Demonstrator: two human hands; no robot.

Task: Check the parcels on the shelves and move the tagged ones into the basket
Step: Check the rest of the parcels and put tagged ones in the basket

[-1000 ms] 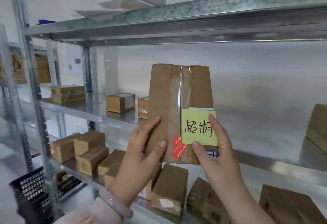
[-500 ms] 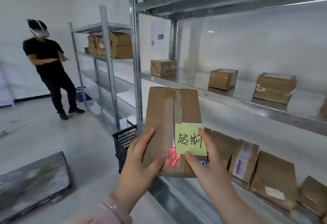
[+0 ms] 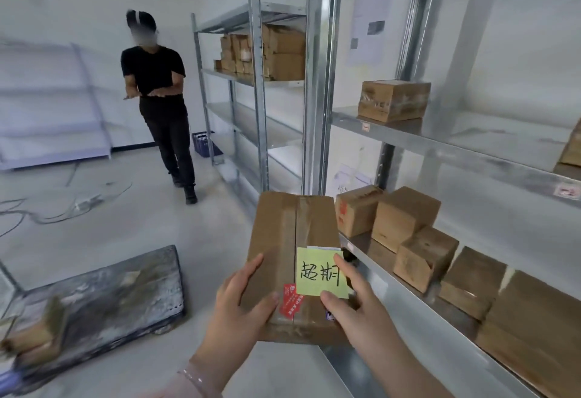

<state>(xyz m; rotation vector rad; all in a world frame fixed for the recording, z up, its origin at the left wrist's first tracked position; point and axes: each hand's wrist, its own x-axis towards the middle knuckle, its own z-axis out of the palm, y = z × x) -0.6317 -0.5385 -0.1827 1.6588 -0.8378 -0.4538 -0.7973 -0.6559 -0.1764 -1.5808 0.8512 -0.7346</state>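
The parcel [image 3: 283, 240] is held clear of the shelf rack [image 3: 440, 136], above the floor. Its long axis and taped seam point away from the person. The yellow note [image 3: 319, 272] sits at the near right end. The left hand [image 3: 242, 306] grips the near left edge, and the right hand [image 3: 355, 306] grips the near right corner with its thumb on the note.

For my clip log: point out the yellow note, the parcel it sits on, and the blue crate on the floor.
yellow note [image 3: 319, 272]: head view, middle of the paper.
parcel [image 3: 270, 227]: head view, bare cardboard left of the tape.
blue crate [image 3: 202, 144]: head view, its side wall.
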